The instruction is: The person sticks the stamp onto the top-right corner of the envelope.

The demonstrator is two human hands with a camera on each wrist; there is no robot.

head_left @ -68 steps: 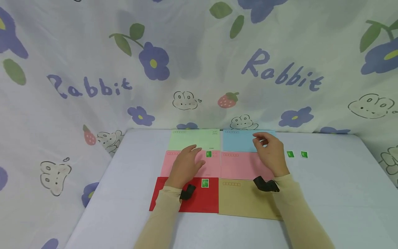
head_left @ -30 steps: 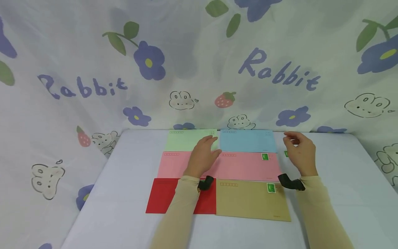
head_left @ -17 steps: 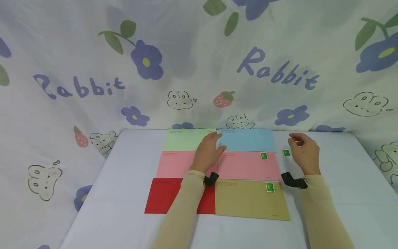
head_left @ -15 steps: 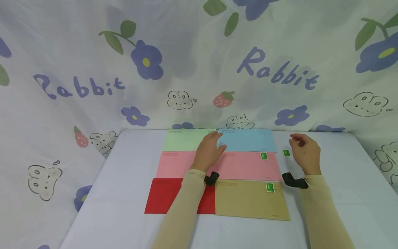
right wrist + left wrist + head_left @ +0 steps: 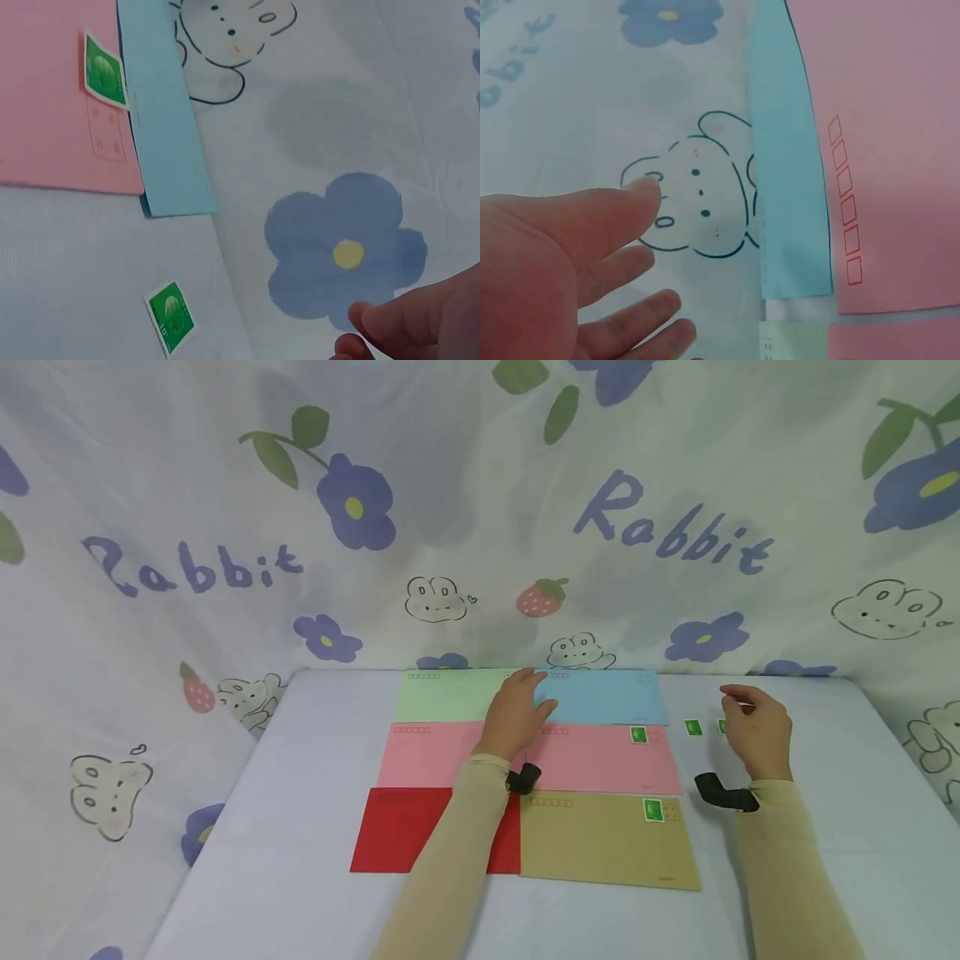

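Observation:
My left hand (image 5: 513,718) hovers with spread fingers over where the light green envelope (image 5: 450,697) and blue envelope (image 5: 607,697) meet; it holds nothing. My right hand (image 5: 761,731), fingers loosely bent, is above the table right of the envelopes. Nothing shows between its thumb and finger in the right wrist view. Just left of it lies a green stamp (image 5: 693,727); a second stamp (image 5: 722,726) is partly hidden behind the hand. One stamp (image 5: 639,735) sits on the right pink envelope (image 5: 592,764), another stamp (image 5: 654,810) on the tan envelope (image 5: 600,852).
The left pink envelope (image 5: 427,760) and red envelope (image 5: 397,835) lie partly under my left arm in this view. All envelopes form a two-column grid on the white table (image 5: 277,827). A printed curtain (image 5: 465,510) hangs behind the table's back edge.
Both hands have moved right: the left from over the left pink envelope, the right from over the blue envelope to beside the loose stamps. The left hand and arm now cover the left-column stamps.

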